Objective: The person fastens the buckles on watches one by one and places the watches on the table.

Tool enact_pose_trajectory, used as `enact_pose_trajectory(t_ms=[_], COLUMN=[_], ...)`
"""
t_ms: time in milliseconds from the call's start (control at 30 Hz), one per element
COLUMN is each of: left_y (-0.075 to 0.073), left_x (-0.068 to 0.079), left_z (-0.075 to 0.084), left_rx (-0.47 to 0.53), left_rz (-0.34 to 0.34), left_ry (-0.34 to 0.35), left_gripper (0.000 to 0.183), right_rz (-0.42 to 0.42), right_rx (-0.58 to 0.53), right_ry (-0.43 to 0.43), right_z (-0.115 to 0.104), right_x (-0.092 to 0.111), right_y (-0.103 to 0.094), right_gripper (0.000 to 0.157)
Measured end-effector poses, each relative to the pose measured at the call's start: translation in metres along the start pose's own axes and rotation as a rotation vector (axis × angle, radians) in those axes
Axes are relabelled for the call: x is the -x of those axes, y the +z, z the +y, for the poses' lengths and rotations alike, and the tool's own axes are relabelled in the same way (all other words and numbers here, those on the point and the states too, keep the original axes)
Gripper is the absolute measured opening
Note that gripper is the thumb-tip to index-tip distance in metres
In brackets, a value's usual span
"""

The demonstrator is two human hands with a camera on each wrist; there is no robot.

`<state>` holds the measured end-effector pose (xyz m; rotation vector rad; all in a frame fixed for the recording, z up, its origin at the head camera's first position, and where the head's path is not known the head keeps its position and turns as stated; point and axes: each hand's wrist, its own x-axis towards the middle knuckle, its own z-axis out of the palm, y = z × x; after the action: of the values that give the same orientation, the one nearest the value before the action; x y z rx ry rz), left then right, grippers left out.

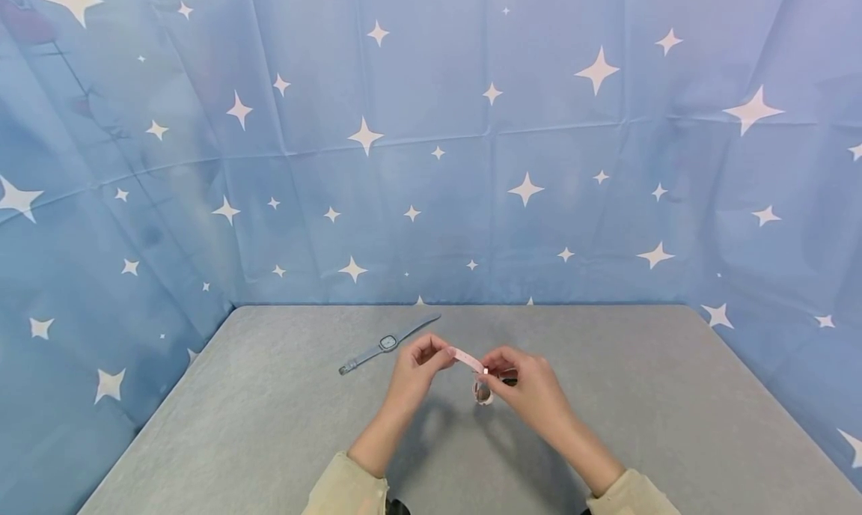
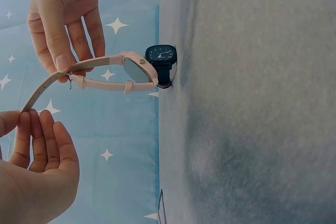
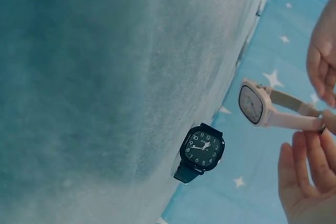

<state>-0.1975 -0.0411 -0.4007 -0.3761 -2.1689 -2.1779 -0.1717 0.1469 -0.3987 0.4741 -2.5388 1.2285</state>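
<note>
Pinching the free end of the pink watch's strap [image 1: 467, 359] between thumb and fingertips, the left hand [image 1: 414, 371] has its remaining fingers side by side, lightly bent. The right hand [image 1: 528, 386] clamps thumb and fingers on the same strap at the buckle [image 1: 485, 370], where the two halves of the band meet; its other fingers stretch beyond the strap. Held between the hands, the pink watch [image 2: 105, 84] hangs clear of the grey worktop [image 1: 269, 440], about midway between its left and right edges, its band forming a loop with the case [image 3: 252, 103] at the lower end. A black watch [image 3: 202, 148] with white numerals rests on the worktop near the pink one, mostly hidden behind the right hand in the head view. To the left of the hands, a pale blue watch [image 1: 388, 343] lies stretched out aslant near the far edge, its buckle end pointing towards the left edge and its other end towards the far one. Beige sleeves [image 1: 346, 489] cover both forearms, and a blue backdrop [image 1: 431, 73] with white stars rises behind the far edge and along both sides.
</note>
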Motion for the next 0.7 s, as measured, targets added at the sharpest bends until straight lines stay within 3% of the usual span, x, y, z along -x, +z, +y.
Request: enact_pose_trajectory(t_ms=[200, 700], left_y=[-0.0006, -0.0024], left_x=[0.0001, 0.0008], left_z=[0.0004, -0.0023], left_rx=[-0.010, 0.012], left_rz=[0.008, -0.006], left_ry=[-0.024, 0.011], left_gripper=[0.016, 0.019], right_rz=[-0.006, -0.008], right_rx=[-0.001, -0.010], right_ry=[0.006, 0.020], right_z=[-0.0004, -0.0009], right_x=[0.0000, 0.0006], right_y=[0.0007, 0.0011], right_gripper=[0.014, 0.014])
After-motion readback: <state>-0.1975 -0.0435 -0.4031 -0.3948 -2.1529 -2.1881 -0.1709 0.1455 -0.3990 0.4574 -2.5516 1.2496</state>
